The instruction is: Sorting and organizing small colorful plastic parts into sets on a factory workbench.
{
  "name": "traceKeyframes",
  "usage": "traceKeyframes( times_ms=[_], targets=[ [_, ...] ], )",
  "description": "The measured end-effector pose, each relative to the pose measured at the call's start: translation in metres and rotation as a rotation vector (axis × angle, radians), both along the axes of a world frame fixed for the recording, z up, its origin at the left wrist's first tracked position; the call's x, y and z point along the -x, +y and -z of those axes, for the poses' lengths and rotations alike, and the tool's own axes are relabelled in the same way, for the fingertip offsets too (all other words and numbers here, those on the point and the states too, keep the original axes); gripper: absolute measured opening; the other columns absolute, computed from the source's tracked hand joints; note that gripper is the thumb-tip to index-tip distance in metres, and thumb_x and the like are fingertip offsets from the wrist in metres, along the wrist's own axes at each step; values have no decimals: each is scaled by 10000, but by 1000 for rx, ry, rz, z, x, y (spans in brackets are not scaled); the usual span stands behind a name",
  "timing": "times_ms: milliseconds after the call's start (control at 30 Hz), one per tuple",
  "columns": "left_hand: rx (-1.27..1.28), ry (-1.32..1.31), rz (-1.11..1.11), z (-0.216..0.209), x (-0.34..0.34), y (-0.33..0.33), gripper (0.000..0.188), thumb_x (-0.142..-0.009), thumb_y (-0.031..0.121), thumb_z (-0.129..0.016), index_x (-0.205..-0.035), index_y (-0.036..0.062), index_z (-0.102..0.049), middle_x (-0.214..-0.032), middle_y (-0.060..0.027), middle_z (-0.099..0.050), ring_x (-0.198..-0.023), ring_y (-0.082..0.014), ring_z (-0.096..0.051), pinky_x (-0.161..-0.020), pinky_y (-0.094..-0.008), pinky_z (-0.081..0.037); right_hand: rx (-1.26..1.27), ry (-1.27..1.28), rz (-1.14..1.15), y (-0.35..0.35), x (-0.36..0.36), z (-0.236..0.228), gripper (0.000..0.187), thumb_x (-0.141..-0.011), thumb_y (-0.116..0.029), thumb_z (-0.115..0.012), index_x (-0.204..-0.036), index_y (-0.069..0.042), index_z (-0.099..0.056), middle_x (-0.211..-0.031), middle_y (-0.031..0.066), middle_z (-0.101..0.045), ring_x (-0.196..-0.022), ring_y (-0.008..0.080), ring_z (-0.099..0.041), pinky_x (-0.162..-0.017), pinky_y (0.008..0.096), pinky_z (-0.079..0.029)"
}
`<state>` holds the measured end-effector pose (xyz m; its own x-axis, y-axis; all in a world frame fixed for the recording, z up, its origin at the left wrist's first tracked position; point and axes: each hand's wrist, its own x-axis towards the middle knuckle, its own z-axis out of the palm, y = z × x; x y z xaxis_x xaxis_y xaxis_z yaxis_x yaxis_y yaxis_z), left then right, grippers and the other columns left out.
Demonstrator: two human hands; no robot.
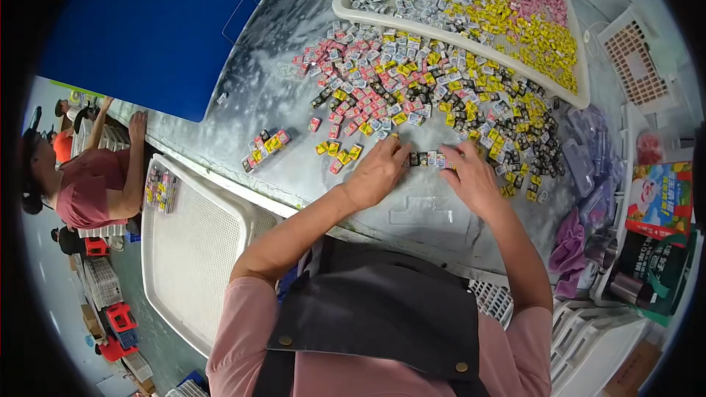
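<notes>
We held a short row of small wrapped pieces (429, 159) pinched between both hands — the left hand (379, 173) closed in on its left end, the right hand (471, 176) on its right end, fingers curled narrow around it. The row lay on the grey table (279, 103) just in front of us, at the near edge of the loose heap of mixed pieces (426, 88). By our judgement the sorting was at an early stage: only one finished row (266, 148) sat to the left, with a few yellow pieces (340, 151) beside it, and a small batch (160, 187) lay in the near white tray (198, 250) — while the heap and the full far tray (471, 0) were hardly touched.
</notes>
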<state>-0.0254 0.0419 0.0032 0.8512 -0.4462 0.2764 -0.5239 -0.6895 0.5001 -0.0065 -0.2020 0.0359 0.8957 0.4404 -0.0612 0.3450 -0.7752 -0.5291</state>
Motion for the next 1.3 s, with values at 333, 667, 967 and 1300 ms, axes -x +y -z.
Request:
traceKeyframes(
  times_ms=[333,667,967,1300],
  targets=[
    [40,85,53,-6,-8,2,358,-873,69,-713,-1208,-24,-625,-1031,-171,-562,-920,-347,-608,-804,-418,-514,-43,41,-20,-7,-2,6,421,-882,-109,-726,-1287,-83,-616,-1159,140,-545,-958,346,-648,-810,446,-525],
    [109,228,50,-12,-9,13,448,-855,55,-730,-1275,-20,-596,-1129,-174,-552,-979,-336,-627,-856,-403,-531,-245,-16,-26,-20,-4,17,398,-861,-31,-744,-1230,8,-601,-1125,142,-549,-846,256,-659,-712,358,-542],
    [119,228,47,-13,-8,14,398,-873,62,-724,-1243,-37,-613,-1141,-172,-554,-991,-326,-619,-850,-389,-529,-57,-104,-31,-4,-3,5,379,-874,-154,-755,-1214,-54,-621,-1108,130,-535,-866,323,-655,-752,438,-542],
    [141,286,45,-13,-10,16,391,-878,56,-718,-1242,-37,-611,-1143,-167,-554,-980,-318,-627,-838,-385,-529,114,-156,-64,7,-2,7,449,-886,-235,-736,-1300,-121,-606,-1173,134,-519,-1053,342,-608,-852,464,-512]
  ],
)
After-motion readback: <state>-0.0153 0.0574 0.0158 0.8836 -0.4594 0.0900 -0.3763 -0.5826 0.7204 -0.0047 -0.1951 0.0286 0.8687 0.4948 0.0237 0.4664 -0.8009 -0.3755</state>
